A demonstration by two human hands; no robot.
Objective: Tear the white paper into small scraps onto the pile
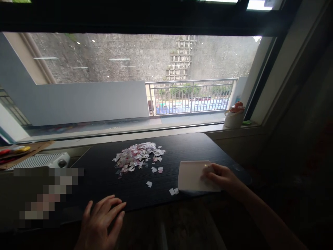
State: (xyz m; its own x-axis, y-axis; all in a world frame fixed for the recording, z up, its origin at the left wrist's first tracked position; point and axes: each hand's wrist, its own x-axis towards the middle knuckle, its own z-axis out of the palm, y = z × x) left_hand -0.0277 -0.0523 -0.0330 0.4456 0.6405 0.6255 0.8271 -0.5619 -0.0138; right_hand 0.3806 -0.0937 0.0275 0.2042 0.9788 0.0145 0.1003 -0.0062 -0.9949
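Note:
My left hand point(104, 220) rests at the front edge of the black table point(99, 180), palm down with its fingers spread, holding nothing. To the right, my right hand point(221, 177) is over the right part of a shallow white tray-like piece point(191, 175). Its fingers are pinched together, and what they hold is blurred and too small to make out. Between the hands, farther back, lies a heap of small white and pinkish paper squares point(137, 154). A few loose squares point(173, 191) lie near the tray's left corner, and another loose square point(149, 184) lies before the heap.
A window with a sill point(125, 135) runs behind the table. On the sill's right end stands a white bucket point(233, 119) with orange things on top. At left are a white ribbed appliance point(49, 160) and cardboard point(33, 151) bearing red and yellow items. A lower-left patch is pixelated.

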